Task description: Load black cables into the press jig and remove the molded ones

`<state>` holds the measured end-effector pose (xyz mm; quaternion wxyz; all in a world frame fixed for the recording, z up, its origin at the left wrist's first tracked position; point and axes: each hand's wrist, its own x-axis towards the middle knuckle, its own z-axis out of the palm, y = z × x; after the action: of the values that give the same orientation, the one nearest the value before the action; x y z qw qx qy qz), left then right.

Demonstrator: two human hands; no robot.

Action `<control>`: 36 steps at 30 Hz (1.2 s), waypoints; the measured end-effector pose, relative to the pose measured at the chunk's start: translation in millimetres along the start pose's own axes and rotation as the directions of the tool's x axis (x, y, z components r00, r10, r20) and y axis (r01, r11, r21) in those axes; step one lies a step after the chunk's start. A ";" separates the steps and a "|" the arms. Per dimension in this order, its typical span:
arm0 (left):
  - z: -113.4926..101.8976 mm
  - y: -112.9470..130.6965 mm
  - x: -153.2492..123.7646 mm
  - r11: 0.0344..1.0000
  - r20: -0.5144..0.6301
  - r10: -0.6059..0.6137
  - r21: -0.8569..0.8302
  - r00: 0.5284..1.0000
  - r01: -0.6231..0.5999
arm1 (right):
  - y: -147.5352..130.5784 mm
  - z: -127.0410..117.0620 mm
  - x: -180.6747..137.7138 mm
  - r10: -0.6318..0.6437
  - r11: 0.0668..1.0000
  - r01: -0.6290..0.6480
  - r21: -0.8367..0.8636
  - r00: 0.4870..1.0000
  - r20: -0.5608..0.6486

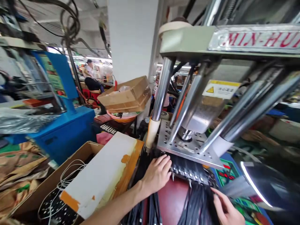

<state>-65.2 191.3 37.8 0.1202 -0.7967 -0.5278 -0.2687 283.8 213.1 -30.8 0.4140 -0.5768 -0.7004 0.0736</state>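
My left hand (pixel 159 171) lies with its fingers stretched over the left end of a dark mould (pixel 187 170) under the press. A row of cable ends with small metal connectors shows along the mould's front edge. Black cables (pixel 195 206) hang down from it over a dark red surface (pixel 173 197). My right hand (pixel 226 206) is at the right edge of these cables, thumb and finger apart, its other fingers partly hidden. More black cables (pixel 153 209) hang below my left wrist. The press's drilled metal plate (pixel 185 148) is just above the mould.
Thick steel columns (pixel 162 90) of the press rise around the plate. Left of my forearm lies a white board with worn orange edges (pixel 103 175), beside a cardboard box (pixel 53 178) with white cord. A lamp (pixel 260 184) and a control panel (pixel 227 175) are at right.
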 end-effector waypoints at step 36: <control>-2.3 -24.9 -8.8 0.950 -0.303 0.032 -0.287 0.952 -0.123 | -19.2 -5.0 -1.6 0.089 0.995 -0.092 0.041 0.993 0.077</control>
<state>-91.0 193.7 32.5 0.0848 -0.7768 -0.4246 -0.4573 272.8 203.6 -17.2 0.3965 -0.5954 -0.6866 0.1294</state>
